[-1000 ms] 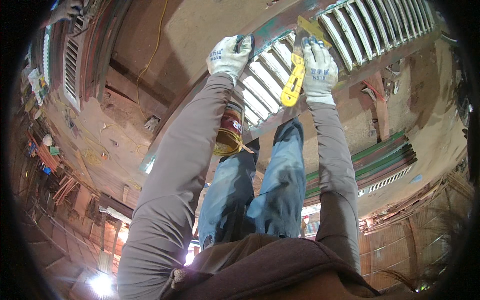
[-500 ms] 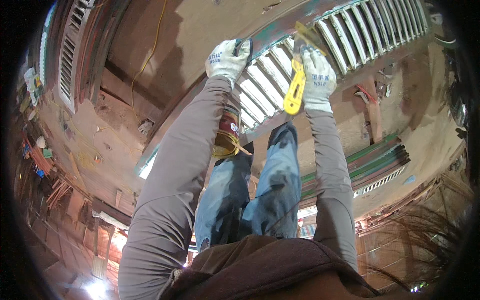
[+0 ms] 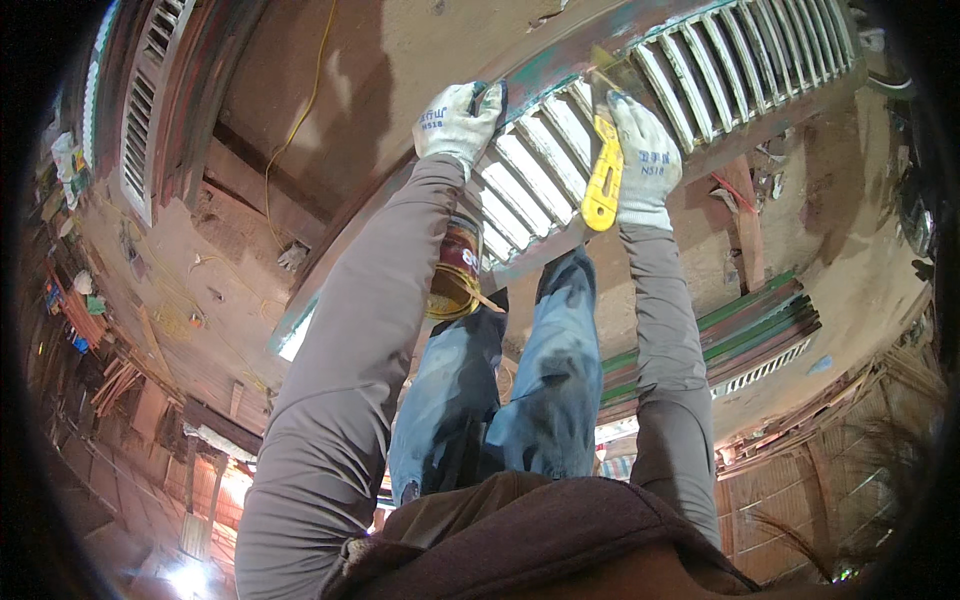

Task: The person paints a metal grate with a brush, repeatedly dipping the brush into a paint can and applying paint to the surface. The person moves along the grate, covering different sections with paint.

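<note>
A long louvered shutter with white slats and a worn green and reddish frame lies across the space before me. In its white work glove, my left hand rests at the frame with bent, closed fingers. Something dark shows at those fingertips; I cannot make out what. My right hand, gloved too, grips a putty knife over the slats, its yellow handle pointing back toward me. A thin, brownish flat blade shows beyond the right fingertips; part of it is hidden.
A dark red can with a yellowish inside and a wooden stick stands beside my left forearm, near my knee. More shutters lie at far left. Green and brown frame pieces are at right. A yellow cord crosses the floor.
My right hand has shifted slightly right and toward me, carrying the putty knife with it. My left hand stays almost where it was.
</note>
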{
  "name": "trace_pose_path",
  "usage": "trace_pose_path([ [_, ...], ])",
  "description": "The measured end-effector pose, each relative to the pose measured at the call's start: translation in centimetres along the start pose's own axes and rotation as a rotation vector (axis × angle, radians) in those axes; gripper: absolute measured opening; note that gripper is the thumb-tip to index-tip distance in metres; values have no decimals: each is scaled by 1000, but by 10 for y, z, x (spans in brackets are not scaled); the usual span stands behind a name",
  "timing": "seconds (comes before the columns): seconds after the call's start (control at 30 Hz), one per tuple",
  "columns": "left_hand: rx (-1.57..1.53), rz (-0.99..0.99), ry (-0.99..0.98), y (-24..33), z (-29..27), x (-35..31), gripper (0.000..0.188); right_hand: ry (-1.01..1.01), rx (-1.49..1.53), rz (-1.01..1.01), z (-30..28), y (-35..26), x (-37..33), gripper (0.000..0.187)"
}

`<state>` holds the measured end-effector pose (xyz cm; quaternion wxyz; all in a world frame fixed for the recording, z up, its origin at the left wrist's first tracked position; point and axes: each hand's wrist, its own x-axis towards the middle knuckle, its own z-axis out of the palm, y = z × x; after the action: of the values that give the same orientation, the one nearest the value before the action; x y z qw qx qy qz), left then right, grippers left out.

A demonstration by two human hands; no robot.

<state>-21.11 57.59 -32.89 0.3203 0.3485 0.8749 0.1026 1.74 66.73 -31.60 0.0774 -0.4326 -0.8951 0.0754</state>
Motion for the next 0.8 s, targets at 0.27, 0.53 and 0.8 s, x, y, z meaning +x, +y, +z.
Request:
trace_pose_path([
  [0.27, 9, 39, 24, 0, 3, 3, 46, 55, -319, 141, 10, -16, 29, 38],
  [0.53, -15, 31, 6, 0, -4, 3, 45, -89, -209, 11, 7, -25, 14, 41],
  [0.8, -1, 0, -52, 2, -5, 2, 43, 5, -267, 174, 3, 2, -10, 42],
])
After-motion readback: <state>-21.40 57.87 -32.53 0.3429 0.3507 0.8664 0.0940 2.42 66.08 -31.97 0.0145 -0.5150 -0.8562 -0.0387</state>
